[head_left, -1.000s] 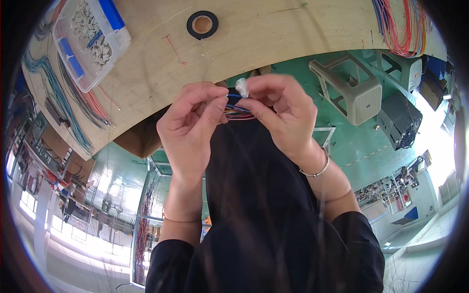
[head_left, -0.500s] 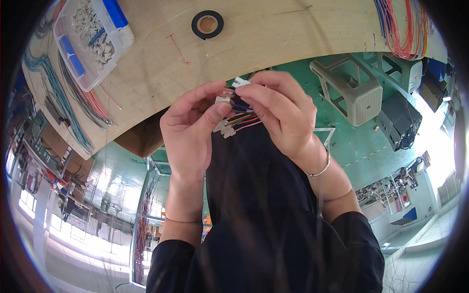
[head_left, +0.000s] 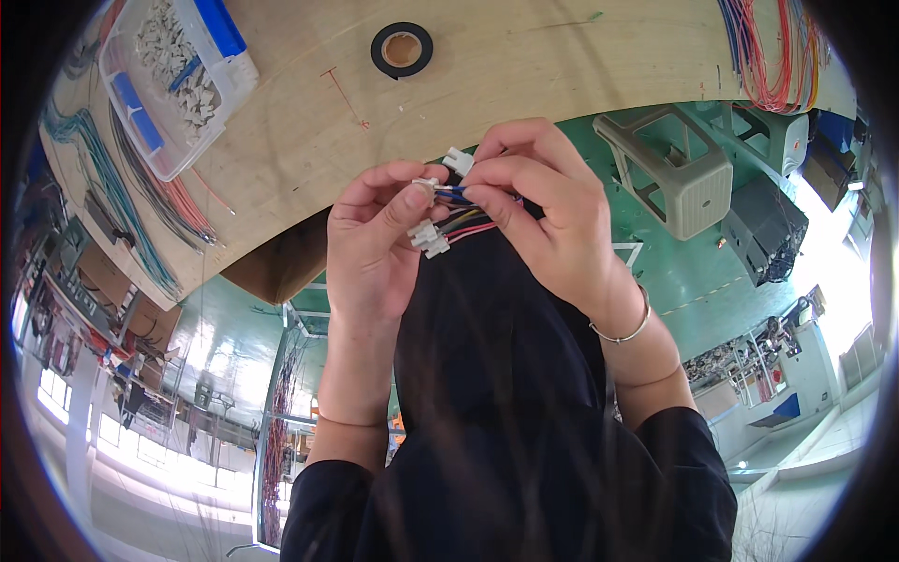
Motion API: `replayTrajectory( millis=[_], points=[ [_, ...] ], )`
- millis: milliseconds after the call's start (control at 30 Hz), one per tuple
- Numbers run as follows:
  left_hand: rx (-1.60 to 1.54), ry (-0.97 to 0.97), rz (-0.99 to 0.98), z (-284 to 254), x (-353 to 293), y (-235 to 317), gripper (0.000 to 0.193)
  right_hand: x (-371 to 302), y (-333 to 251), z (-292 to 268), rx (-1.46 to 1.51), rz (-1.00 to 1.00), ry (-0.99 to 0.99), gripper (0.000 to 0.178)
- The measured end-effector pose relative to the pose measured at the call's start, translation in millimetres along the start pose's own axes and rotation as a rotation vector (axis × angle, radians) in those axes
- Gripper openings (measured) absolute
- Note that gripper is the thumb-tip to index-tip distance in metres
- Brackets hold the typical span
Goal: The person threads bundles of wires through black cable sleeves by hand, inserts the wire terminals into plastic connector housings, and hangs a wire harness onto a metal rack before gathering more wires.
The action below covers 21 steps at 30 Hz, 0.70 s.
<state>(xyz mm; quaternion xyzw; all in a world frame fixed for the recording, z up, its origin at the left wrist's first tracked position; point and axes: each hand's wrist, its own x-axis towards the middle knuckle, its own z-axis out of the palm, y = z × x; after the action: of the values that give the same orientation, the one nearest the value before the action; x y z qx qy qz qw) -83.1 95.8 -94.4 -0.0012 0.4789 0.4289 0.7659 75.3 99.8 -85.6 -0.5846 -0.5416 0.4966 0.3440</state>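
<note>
A small white plug connector (head_left: 424,190) is pinched between the thumb and fingers of my left hand (head_left: 373,239). My right hand (head_left: 552,211) grips blue wires (head_left: 453,194) with thumb and forefinger, close beside that connector. Another white connector (head_left: 458,161) sticks out by the right forefinger; its wires are hidden. Below the pinched connector hang more white connectors (head_left: 431,240), joined to yellow, black and red wires (head_left: 473,226) that run under my right hand. Whether the blue wire ends sit inside the pinched connector is too small to tell.
On the wooden table lie a roll of black tape (head_left: 402,50), a clear bin (head_left: 173,155) of white connectors, and wire bundles at left (head_left: 117,201) and right (head_left: 763,66). A beige plastic stool (head_left: 688,192) and a dark box (head_left: 766,232) stand on the green floor.
My left hand has shifted slightly right. The right thumb and forefinger have come together on the blue wires, and the upper connector now shows more fully.
</note>
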Motion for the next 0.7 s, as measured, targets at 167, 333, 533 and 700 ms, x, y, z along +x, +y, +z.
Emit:
replayTrajectory(
  millis=[167,333,533,700],
  points=[
    [-0.079,-0.016,-0.086,-2.6,1.5,0.3,0.018,0.6,-4.3,-2.6,-0.038,0.033,-0.039,0.007],
    [-0.094,-0.019,-0.106,-3.6,2.1,1.5,0.017,1.8,-6.7,-4.6,-0.106,0.044,-0.095,0.008],
    [-0.107,-0.034,-0.116,-5.5,4.3,2.2,0.017,7.4,-5.5,-7.4,-0.112,0.043,-0.178,0.005],
    [-0.066,-0.044,-0.111,-3.9,5.7,4.3,0.016,14.4,-8.5,-12.1,-0.080,0.089,-0.255,0.004]
  ],
)
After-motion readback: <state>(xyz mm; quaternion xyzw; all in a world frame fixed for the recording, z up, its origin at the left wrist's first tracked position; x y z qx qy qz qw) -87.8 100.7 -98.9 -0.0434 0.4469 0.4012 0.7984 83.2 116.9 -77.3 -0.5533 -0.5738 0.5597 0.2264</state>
